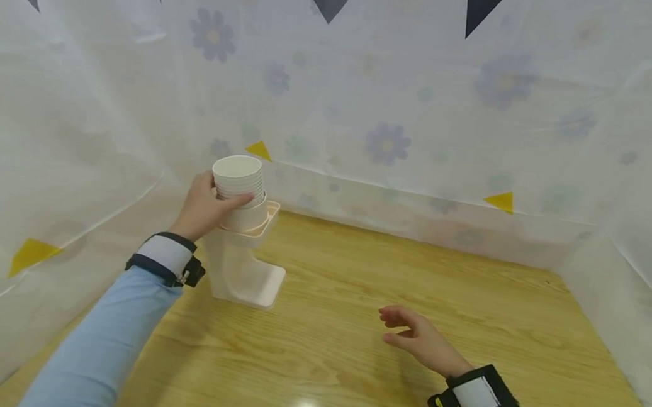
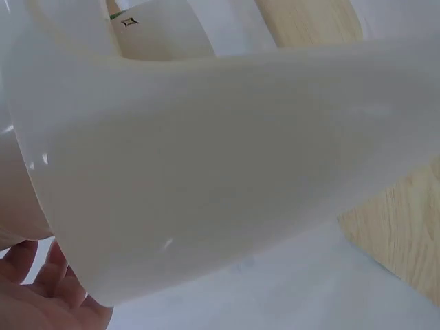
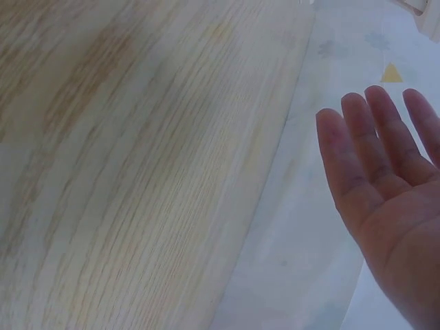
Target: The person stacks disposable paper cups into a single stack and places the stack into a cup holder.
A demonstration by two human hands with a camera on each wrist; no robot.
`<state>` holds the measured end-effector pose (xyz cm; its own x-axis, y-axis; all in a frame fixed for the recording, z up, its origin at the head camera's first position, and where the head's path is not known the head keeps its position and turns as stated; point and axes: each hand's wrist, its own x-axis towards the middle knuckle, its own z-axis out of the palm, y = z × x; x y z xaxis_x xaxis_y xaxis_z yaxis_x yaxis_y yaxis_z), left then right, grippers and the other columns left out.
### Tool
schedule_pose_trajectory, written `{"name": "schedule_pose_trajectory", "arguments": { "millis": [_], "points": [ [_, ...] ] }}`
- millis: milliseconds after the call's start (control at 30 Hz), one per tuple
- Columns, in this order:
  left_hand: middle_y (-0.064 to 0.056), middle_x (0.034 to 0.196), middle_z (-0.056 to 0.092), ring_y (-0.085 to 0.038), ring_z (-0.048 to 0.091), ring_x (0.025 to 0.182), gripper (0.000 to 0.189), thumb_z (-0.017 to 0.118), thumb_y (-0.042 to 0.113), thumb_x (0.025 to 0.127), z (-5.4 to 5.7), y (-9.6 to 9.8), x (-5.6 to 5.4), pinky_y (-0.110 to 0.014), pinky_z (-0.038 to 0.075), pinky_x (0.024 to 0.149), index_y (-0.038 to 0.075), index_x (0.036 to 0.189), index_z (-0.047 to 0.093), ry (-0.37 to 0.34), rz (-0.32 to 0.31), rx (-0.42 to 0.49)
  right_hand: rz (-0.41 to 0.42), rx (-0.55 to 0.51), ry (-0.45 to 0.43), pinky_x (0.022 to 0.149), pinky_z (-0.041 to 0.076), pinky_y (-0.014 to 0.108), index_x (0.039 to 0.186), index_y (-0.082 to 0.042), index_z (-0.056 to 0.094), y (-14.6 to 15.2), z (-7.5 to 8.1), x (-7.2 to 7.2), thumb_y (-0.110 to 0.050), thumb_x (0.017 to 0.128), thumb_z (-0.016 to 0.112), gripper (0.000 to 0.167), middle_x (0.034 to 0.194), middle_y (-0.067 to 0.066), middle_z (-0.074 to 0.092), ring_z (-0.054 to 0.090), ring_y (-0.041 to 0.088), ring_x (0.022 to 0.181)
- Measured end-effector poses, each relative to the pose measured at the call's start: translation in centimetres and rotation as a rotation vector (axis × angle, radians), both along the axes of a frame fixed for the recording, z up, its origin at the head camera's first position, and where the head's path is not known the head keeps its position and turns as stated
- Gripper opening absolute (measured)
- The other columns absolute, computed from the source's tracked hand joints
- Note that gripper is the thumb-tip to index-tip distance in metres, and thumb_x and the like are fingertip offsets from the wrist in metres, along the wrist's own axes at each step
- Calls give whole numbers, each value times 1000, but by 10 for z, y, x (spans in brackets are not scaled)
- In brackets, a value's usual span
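Observation:
In the head view my left hand grips a stack of white paper cups, with the thumb across the near side. The stack stands upright at the top of a white cup stand, its lower end within the top ring. Up close in the left wrist view, the stand's smooth white body hides most of the cups, and curled fingers show at the lower left. My right hand hovers over the table with nothing in it. Its fingers look nearly straight in the right wrist view.
A wood-grain table lies beneath both hands. White sheeting with flower prints rises behind it, and plain white sheeting closes in both sides. Yellow and dark triangles mark the sheeting. The stand's flat foot rests on the table at the left.

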<state>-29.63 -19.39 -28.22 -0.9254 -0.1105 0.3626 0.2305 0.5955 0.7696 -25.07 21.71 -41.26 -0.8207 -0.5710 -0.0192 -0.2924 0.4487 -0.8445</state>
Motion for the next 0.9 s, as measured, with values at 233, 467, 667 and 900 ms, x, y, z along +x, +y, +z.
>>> {"name": "schedule_pose_trajectory", "arguments": {
  "millis": [233, 467, 667, 900],
  "points": [
    [-19, 134, 46, -35, 45, 122, 76, 67, 41, 82, -5, -3, -2, -52, 36, 102, 4, 139, 33, -89, -64, -3, -18, 6, 13, 84, 46, 21, 131, 0, 45, 4, 1, 4, -28, 91, 58, 51, 128, 25, 50, 49, 37, 116],
    [-19, 136, 42, -35, 44, 121, 87, 68, 44, 80, -9, -9, 4, -52, 37, 100, 8, 144, 21, -119, -80, -19, -1, 8, 15, 89, 46, 29, 133, -1, 44, 1, 1, 4, -28, 91, 58, 52, 129, 25, 49, 48, 39, 117],
    [-20, 136, 41, -37, 44, 122, 101, 72, 48, 74, -14, -8, 8, -54, 36, 99, 9, 146, 13, -94, -39, -78, 8, 5, 9, 89, 46, 24, 134, -2, 44, -4, 1, 2, -29, 91, 58, 52, 131, 24, 49, 48, 38, 118],
    [-19, 134, 45, -36, 48, 119, 101, 74, 49, 72, -24, 10, -2, -52, 39, 97, 9, 145, 18, -50, -25, -73, 0, 2, 15, 89, 45, 25, 133, -3, 44, -3, -1, 1, -29, 91, 57, 51, 130, 24, 49, 47, 39, 118]
  ]
}}
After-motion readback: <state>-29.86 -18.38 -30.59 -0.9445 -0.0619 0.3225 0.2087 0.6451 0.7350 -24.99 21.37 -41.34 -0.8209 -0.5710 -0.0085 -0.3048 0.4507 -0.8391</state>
